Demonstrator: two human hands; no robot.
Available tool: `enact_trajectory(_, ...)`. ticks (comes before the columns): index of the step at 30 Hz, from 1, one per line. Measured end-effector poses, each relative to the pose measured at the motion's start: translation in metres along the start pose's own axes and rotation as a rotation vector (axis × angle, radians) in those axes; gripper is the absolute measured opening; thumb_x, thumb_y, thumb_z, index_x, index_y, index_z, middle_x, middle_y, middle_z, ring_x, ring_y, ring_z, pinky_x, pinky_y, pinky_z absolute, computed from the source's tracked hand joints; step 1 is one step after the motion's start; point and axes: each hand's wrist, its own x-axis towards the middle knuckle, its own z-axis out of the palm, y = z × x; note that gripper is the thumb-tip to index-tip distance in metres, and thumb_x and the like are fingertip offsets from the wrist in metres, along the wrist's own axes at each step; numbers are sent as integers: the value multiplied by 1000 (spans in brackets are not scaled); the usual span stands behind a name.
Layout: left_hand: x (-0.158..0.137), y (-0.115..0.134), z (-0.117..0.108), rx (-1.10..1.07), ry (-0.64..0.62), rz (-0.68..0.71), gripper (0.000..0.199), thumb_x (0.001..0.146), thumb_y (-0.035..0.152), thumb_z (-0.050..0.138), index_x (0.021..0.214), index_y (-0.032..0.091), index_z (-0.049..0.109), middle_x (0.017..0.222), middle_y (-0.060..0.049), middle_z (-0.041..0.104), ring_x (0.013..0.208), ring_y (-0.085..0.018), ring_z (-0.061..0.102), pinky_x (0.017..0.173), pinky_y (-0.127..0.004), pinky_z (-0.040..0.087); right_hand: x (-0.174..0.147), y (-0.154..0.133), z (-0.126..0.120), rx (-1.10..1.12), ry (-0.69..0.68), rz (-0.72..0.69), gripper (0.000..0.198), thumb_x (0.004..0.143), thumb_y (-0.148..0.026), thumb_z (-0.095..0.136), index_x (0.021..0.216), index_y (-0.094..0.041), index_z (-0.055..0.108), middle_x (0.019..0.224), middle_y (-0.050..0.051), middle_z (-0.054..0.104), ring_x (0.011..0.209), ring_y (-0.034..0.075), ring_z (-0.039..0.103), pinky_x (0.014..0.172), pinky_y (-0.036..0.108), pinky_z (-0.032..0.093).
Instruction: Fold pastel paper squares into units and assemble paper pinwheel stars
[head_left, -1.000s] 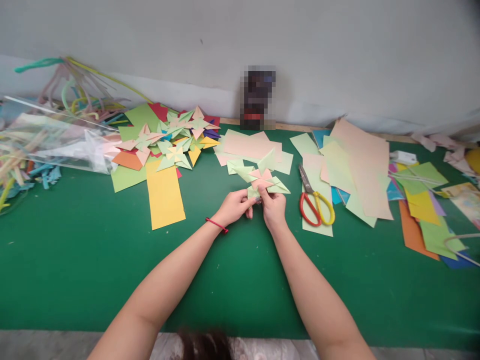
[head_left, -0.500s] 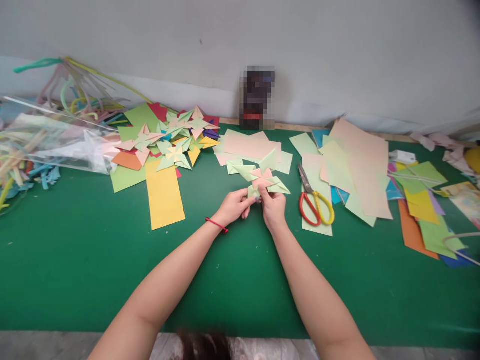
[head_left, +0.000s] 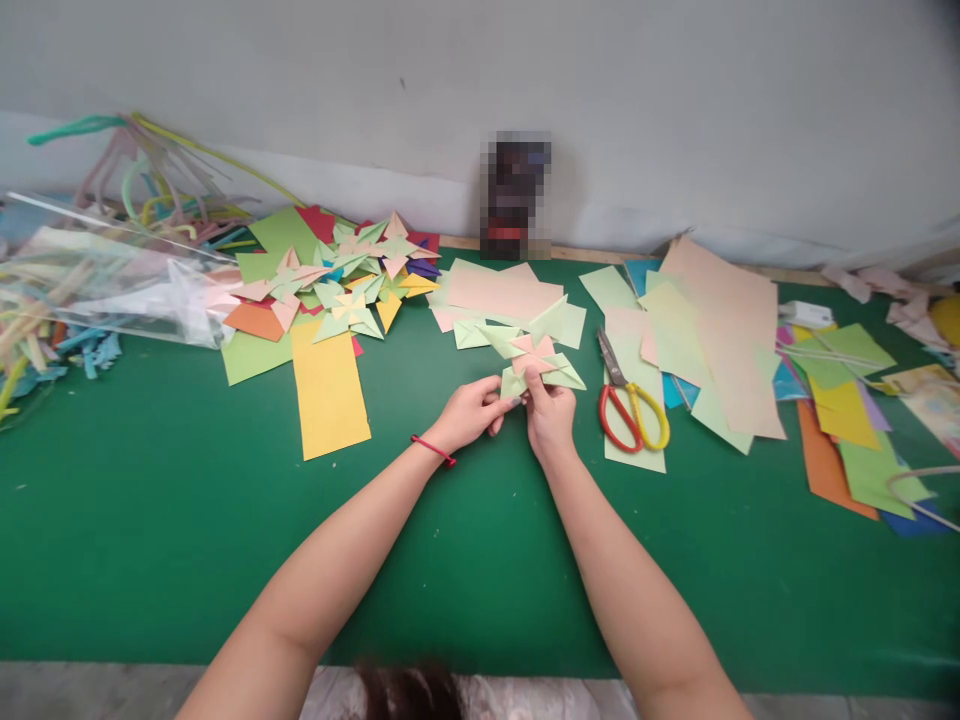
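Between my hands is a folded paper star (head_left: pixel 534 352), pale green with a pink centre and pointed arms. My right hand (head_left: pixel 552 415) pinches it from the near side, thumb on top by the pink middle. On its lower left arm, my left hand (head_left: pixel 474 412) grips the edge between thumb and fingers; a red cord circles that wrist. Just beyond the star lie flat pink sheets (head_left: pixel 499 288) and a folded pale green piece (head_left: pixel 472 335). Scissors (head_left: pixel 630 400) with one red and one yellow handle rest on pale paper to the right.
Finished-looking paper stars (head_left: pixel 352 307) pile up at the back left above a yellow sheet (head_left: pixel 331 395). A clear plastic bag (head_left: pixel 127 290) and pipe cleaners (head_left: pixel 150 170) fill the far left. Large pale sheets (head_left: pixel 739 340) and coloured papers (head_left: pixel 847 400) spread rightward. A blurred dark object (head_left: pixel 514 200) leans on the wall.
The paper star has shifted slightly to the right and turned a little, with my right hand moving along. My left hand has barely moved.
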Motion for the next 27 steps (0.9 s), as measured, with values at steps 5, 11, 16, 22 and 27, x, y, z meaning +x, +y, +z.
enact_trajectory(5,-1,2,-1,-14,-2,0,27,81,42,50,87,17,54,44,8,46,38,-7,42,44,-17,34,0,1,0,-14,3,-2,34,66,-44,67,60,-15,52,52,-3,48,48,8,41,47,22,35)
enact_trajectory(11,-1,4,1,-43,26,-8,34,84,50,43,83,17,54,46,5,53,43,-10,51,52,-20,42,0,-2,0,-24,-4,0,33,66,-44,67,60,-15,53,54,-3,49,48,8,41,47,22,35)
enact_trajectory(16,3,0,2,-170,111,-24,38,83,52,43,79,16,54,57,2,56,46,-11,54,48,-22,45,-4,-8,0,-149,-94,-29,30,66,-41,68,60,-14,57,51,-3,51,47,8,43,46,22,35)
enact_trajectory(22,8,-2,-1,-302,212,6,36,76,46,57,91,14,59,82,-4,64,70,-14,58,55,-22,49,-5,-9,1,-160,-95,-27,30,65,-41,68,62,-13,58,49,-3,50,45,8,41,44,22,35)
enact_trajectory(27,8,0,-4,-330,222,-14,34,71,46,62,79,13,59,76,-3,64,67,-13,58,55,-22,49,-4,-6,0,-158,-79,-26,31,64,-42,68,60,-13,58,49,-3,51,45,8,42,44,22,34)
